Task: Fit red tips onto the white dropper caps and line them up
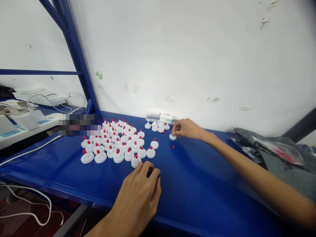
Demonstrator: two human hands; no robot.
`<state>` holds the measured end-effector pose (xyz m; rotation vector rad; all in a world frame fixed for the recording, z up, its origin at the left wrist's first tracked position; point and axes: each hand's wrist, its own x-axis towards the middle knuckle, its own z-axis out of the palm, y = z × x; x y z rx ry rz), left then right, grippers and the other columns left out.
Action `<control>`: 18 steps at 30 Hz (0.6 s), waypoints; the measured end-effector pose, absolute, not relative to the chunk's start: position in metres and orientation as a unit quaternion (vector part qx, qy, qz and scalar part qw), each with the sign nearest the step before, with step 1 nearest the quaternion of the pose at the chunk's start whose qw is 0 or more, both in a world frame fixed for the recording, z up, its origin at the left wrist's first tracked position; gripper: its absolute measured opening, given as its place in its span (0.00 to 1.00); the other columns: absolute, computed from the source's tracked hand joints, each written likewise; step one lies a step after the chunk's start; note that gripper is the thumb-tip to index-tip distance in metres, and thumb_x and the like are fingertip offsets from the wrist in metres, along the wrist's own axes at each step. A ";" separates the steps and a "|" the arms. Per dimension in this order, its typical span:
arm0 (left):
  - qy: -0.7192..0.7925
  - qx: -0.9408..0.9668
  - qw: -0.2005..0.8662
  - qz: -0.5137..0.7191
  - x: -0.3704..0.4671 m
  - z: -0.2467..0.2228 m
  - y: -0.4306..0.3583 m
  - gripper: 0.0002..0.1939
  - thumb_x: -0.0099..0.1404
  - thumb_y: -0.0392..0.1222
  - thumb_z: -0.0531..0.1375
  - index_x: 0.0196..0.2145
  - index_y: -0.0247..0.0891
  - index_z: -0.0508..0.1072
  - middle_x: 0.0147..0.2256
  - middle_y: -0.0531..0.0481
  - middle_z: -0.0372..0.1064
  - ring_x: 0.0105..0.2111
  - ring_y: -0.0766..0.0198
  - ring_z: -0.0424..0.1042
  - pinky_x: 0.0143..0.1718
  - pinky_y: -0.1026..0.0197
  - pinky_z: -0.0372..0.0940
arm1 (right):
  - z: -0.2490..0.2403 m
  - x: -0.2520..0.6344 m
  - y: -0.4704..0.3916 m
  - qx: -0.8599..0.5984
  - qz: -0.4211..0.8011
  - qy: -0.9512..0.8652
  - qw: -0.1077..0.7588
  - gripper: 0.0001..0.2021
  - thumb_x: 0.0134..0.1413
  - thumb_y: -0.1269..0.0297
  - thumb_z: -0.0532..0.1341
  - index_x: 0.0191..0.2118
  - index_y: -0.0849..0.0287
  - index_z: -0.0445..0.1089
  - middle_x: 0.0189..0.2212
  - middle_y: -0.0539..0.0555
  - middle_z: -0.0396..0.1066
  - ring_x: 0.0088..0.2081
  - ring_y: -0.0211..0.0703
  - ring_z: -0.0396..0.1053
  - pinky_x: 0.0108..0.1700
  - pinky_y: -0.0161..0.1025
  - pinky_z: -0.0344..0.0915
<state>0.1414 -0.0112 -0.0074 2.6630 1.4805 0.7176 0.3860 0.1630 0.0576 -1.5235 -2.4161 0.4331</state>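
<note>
On the far left, a white power strip with blue socket panels lies beyond the left end of the bench; any writing on it is too small to read. A white cable runs across the bench's left corner. Right of that, on the left half of the bench, stands a crowd of white caps, round and broad at the base, narrowing to a neck topped with a small red tip. The left hand, near the front edge, has bent fingers just beside the nearest cap; whether it grips anything cannot be told. A clear bottle lies on its side along the back edge, its label printed in red and green too small to read. In front of it sit several plain caps, white throughout. The right hand, near the back edge, pinches a single cap with its base down, its top hidden by the fingers. A loose red tip lies just in front. A grey bag and a clear bag showing red occupy the right end.
</note>
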 end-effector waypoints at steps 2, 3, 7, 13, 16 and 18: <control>0.475 0.848 0.016 0.235 0.142 -0.008 -0.012 0.13 0.73 0.33 0.48 0.46 0.40 0.72 0.45 0.42 0.71 0.44 0.50 0.73 0.41 0.45 0.75 | 0.064 0.382 0.157 -0.484 0.209 -0.844 0.100 0.09 0.53 0.58 0.69 0.33 0.58 0.78 0.33 0.52 0.80 0.32 0.41 0.77 0.37 0.36 0.69; 0.478 0.846 0.022 0.237 0.142 -0.008 -0.012 0.14 0.73 0.33 0.49 0.49 0.40 0.71 0.46 0.43 0.71 0.44 0.50 0.73 0.42 0.45 0.75 | 0.068 0.379 0.153 -0.460 0.250 -0.848 0.084 0.12 0.53 0.54 0.69 0.36 0.58 0.79 0.33 0.52 0.81 0.33 0.42 0.77 0.36 0.36 0.69; 0.488 0.840 0.042 0.235 0.142 -0.007 -0.012 0.17 0.73 0.34 0.49 0.56 0.42 0.67 0.46 0.44 0.70 0.45 0.51 0.73 0.42 0.44 0.74 | 0.083 0.374 0.142 -0.412 0.341 -0.844 0.043 0.20 0.53 0.47 0.68 0.45 0.56 0.78 0.38 0.54 0.81 0.35 0.46 0.78 0.33 0.37 0.68; 0.489 0.839 0.060 0.232 0.140 -0.008 -0.012 0.11 0.73 0.34 0.49 0.46 0.41 0.69 0.43 0.46 0.69 0.42 0.54 0.72 0.40 0.49 0.73 | 0.079 0.389 0.150 -0.551 0.247 -0.796 -0.042 0.16 0.38 0.58 0.76 0.36 0.56 0.78 0.31 0.55 0.81 0.34 0.50 0.77 0.34 0.40 0.69; 0.483 0.840 0.058 0.241 0.140 -0.009 -0.012 0.11 0.73 0.34 0.49 0.45 0.41 0.69 0.43 0.46 0.68 0.42 0.54 0.72 0.40 0.50 0.72 | 0.072 0.391 0.153 -0.552 0.301 -0.773 -0.083 0.13 0.37 0.61 0.75 0.31 0.58 0.78 0.27 0.55 0.80 0.32 0.49 0.78 0.32 0.39 0.71; 0.479 0.842 0.057 0.243 0.140 -0.009 -0.011 0.11 0.73 0.34 0.48 0.45 0.41 0.69 0.43 0.46 0.68 0.42 0.54 0.72 0.40 0.50 0.72 | 0.070 0.389 0.151 -0.550 0.311 -0.770 -0.085 0.10 0.38 0.63 0.73 0.29 0.59 0.77 0.28 0.55 0.80 0.33 0.48 0.79 0.33 0.38 0.72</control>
